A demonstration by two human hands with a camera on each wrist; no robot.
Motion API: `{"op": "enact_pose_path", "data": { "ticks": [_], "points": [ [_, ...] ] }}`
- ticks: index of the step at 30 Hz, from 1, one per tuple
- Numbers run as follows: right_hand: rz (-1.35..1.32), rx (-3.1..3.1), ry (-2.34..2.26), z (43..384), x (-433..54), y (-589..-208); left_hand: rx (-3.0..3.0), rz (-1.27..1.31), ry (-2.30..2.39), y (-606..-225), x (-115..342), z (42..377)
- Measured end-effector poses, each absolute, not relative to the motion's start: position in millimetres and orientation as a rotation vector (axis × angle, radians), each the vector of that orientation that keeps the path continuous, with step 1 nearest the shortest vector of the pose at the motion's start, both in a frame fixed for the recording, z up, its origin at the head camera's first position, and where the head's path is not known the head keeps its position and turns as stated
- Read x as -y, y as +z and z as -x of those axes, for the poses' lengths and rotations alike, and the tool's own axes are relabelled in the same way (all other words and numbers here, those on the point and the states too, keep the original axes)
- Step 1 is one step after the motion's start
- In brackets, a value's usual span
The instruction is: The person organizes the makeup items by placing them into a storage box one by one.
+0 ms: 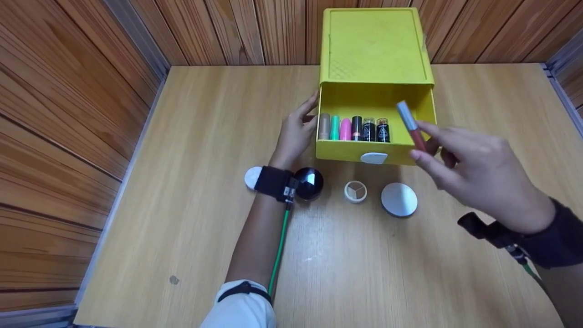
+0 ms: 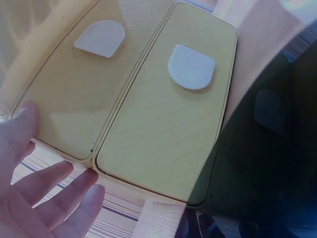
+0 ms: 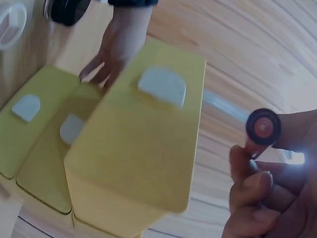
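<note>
My right hand pinches a lip gloss tube with a reddish body and a silvery cap, tilted above the right side of the open drawer. In the right wrist view the tube points one round end at the camera. A row of several lipsticks and small tubes stands along the drawer's front wall: brown, green, pink and black. My left hand rests with extended fingers against the left side of the yellow drawer cabinet. The left wrist view shows those fingers at the cabinet's edge.
On the table before the drawer lie a black round case, a small sectioned pot and a white-topped round compact. A white round item is partly under my left wrist. Wood-panelled walls stand behind the cabinet.
</note>
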State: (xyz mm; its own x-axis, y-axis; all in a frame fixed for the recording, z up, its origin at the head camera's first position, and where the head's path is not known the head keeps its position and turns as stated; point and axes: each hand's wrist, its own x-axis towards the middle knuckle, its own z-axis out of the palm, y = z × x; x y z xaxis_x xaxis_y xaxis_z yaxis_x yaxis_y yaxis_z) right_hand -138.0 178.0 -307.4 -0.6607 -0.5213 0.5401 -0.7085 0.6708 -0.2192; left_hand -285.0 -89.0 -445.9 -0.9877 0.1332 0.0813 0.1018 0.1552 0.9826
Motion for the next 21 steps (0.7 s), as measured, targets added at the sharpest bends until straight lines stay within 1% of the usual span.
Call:
{"op": "enact_pose_path", "data": {
  "ticks": [3,11,16,21],
  "points": [
    [-0.873,2.516,0.549,147,-180,-306,-2.360,-0.240,2.012,-446,89,285],
    [-0.783,2.717,0.490,168,-178,-298,-2.383,-0.298,2.030,-450,90,285],
    [-0.646,2.915,0.546,180,-175,-288,-2.358,-0.250,2.015,-449,89,285],
    [-0.526,3.029,0.602,192,-170,-284,-2.384,-0.282,2.018,-448,89,286]
  ]
}}
